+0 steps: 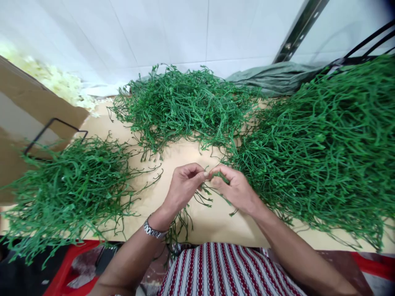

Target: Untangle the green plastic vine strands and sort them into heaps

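Observation:
Over the middle of the tan table (197,156), my left hand (187,183) pinches a thin green artificial stem (207,168) between thumb and forefinger. My right hand (233,187) meets it fingertip to fingertip, its thumb and forefinger closed on green stems (220,176). A few dark-tipped stem ends (203,199) hang below the hands. More loose stems (182,226) lie by my left wrist and droop over the table's front edge. The exact join between the two hands is too small to make out.
Piles of green stems lie at the left (77,185), at the back (191,102) and, largest, at the right (324,156). A cardboard box (27,111) with a black wire frame (55,120) stands left, near pale yellow flowers (58,78). Green cloth (271,78) lies along the wall.

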Demonstrator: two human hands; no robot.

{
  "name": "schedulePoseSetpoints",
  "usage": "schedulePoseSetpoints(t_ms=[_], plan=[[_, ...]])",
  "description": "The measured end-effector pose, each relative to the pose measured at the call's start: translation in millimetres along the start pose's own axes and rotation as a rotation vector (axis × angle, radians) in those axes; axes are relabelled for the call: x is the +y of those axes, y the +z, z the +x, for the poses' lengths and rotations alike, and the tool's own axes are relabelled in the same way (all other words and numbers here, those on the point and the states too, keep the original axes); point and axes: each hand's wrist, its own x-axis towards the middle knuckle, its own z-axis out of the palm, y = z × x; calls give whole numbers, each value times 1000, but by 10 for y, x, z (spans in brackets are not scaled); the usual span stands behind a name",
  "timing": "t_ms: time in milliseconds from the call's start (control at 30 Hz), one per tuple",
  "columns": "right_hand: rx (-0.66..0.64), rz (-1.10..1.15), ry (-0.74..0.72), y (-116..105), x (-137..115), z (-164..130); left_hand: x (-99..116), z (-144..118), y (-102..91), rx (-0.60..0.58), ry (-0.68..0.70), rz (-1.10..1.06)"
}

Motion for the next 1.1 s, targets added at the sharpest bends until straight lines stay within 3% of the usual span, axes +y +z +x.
schedulePoseSetpoints(t_ms=[133,333,533,733,800,867,967,1100], plan=[[-3,2,102,122,44,-10,-20,-2,36,81,40,-2],[34,8,-39,185,83,-18,-39,5,48,110,27,-71],[53,-178,-83,195,28,-41,-99,102,106,206,-15,-152],[57,-351,-368,160,-211,-179,-107,374,-44,426,116,-93],[89,-372,-440,23,-275,-224,-93,398,-107,403,102,-57],[200,-383,-453,-227,-335,-263,-88,375,-144,262,25,25],[473,-526,-425,-792,-465,-348,-84,324,-190,217,2,40],[948,-1050,-299,-1695,-679,-437,4,303,-241,181,-28,-40]])
